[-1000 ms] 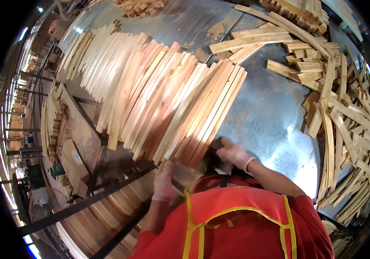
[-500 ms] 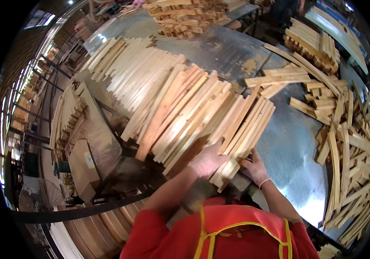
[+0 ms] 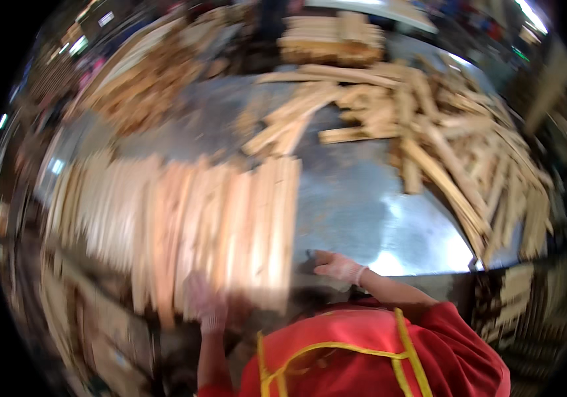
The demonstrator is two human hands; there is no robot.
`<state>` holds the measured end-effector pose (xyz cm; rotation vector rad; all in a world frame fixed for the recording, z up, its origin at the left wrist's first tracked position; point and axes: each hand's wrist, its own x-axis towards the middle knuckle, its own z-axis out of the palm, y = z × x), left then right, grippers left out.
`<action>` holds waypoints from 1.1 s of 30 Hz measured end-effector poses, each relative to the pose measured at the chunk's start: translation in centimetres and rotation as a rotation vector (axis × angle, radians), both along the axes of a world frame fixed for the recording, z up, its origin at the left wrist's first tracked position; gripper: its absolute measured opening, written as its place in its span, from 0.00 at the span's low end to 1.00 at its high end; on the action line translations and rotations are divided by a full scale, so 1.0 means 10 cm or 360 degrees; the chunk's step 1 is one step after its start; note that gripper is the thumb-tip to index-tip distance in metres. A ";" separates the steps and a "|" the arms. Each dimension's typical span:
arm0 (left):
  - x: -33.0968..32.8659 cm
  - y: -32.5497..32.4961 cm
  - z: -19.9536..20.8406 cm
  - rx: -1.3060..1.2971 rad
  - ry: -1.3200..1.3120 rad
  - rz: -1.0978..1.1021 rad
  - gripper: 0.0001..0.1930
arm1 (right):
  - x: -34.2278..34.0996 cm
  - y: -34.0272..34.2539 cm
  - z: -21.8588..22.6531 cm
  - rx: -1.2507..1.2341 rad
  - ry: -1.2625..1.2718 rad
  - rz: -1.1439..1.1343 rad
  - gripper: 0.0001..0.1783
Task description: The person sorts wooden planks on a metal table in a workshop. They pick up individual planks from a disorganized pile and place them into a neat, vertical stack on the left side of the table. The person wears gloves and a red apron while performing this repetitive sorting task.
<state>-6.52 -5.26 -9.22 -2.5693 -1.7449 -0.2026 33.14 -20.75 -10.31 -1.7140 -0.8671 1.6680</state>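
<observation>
A row of long pale wooden strips (image 3: 230,225) lies side by side on the metal table, reaching the near edge. My left hand (image 3: 207,304), in a light glove, is over the near ends of the strips; motion smears its fingers. To the right of the row, my gloved right hand (image 3: 340,266) hovers near the table's front edge, apart from the strips. Its fingers are drawn together, pointing left, with a small dark bit at their tips that I cannot make out.
A loose heap of wooden pieces (image 3: 455,142) covers the table's right side. Beyond stands a neat stack of strips (image 3: 330,41), with another blurred wood pile (image 3: 144,83) at the far left. The grey metal table top (image 3: 349,205) shows between row and heap.
My view has turned right. Both hands were at the right-end strips; now the right hand is off them and the left is farther left along the row. The end strips now line up with the row.
</observation>
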 end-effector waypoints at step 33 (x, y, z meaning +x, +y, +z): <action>3.66 -1.48 0.16 -0.1617 -0.0957 0.0252 0.32 | 1.96 -0.56 0.04 0.0243 0.0133 -0.0929 0.31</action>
